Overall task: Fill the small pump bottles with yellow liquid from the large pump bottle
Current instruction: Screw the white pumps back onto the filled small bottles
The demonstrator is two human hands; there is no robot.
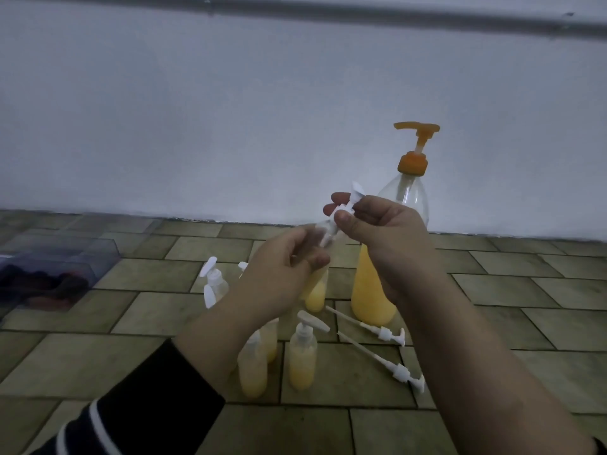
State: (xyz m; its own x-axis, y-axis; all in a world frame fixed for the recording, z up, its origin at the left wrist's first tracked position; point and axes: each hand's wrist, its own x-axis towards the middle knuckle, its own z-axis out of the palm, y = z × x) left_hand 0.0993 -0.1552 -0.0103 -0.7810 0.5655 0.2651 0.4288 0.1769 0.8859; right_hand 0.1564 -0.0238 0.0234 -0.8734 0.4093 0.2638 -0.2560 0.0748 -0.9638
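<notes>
My left hand (279,274) grips a small bottle (315,290) part-filled with yellow liquid, held tilted above the floor. My right hand (377,238) pinches its white pump head (345,208) at the neck. Behind my right hand stands the large pump bottle (374,290) with an orange pump (415,142), yellow liquid in its lower half. Two small filled bottles stand near me: one (253,369) partly behind my left wrist, one capped (303,359). Another small clear bottle (215,284) with a white pump stands to the left.
Two loose white pump heads with long tubes (364,326) (384,361) lie on the tiled floor (164,323) right of the small bottles. A clear plastic box (59,267) with dark contents sits at far left. A white wall (230,126) runs behind everything.
</notes>
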